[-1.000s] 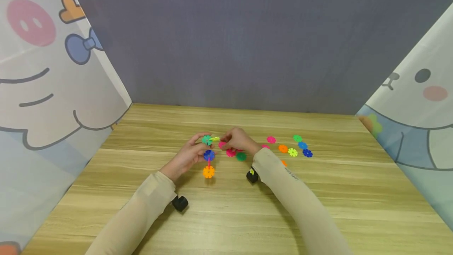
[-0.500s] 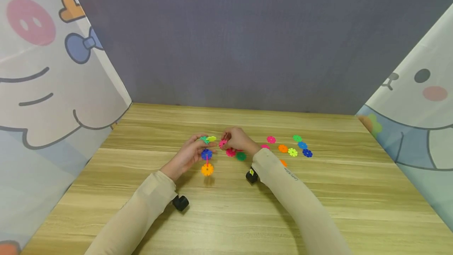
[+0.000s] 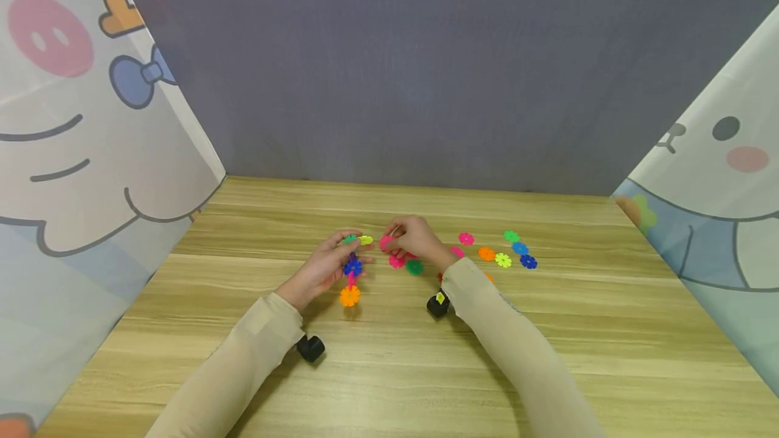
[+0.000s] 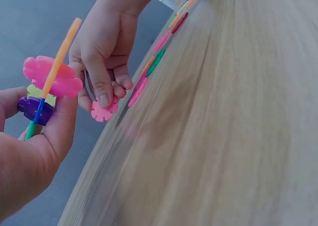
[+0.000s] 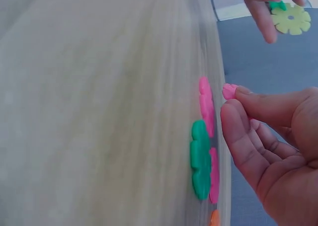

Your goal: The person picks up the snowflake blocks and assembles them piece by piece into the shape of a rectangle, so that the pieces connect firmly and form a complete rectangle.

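Slightly lowered since the earlier frame, the joined stack of discs (image 3: 351,269) is now seen with its orange end just above the wooden table (image 3: 389,370). It is gripped by the left hand (image 3: 322,266), fingers curled round its upper part. A single pink disc (image 3: 386,242) is pinched between thumb and fingertips of the right hand (image 3: 416,240), just beside the stack's top. Loose pink and green discs (image 3: 406,263) lie directly below that hand; further coloured discs (image 3: 502,251) lie scattered to the right.
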Motion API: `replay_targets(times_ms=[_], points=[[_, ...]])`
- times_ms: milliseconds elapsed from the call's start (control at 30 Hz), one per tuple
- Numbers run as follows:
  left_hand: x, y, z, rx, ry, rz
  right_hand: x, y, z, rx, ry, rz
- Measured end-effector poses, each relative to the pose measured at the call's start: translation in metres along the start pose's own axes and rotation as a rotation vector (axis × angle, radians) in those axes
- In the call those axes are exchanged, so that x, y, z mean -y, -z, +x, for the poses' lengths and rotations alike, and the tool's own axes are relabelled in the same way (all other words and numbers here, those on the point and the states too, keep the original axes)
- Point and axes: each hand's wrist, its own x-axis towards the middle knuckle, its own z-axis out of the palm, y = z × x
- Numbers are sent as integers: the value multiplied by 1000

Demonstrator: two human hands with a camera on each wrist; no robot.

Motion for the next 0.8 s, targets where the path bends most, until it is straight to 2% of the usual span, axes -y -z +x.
replay_targets(times_ms=[233,800], points=[[1,2,3,-15,12,-10,-2,6,-4,-46,-35,107],[0,-3,8,-43,55,32,-10,4,-19,-80,-82,444]])
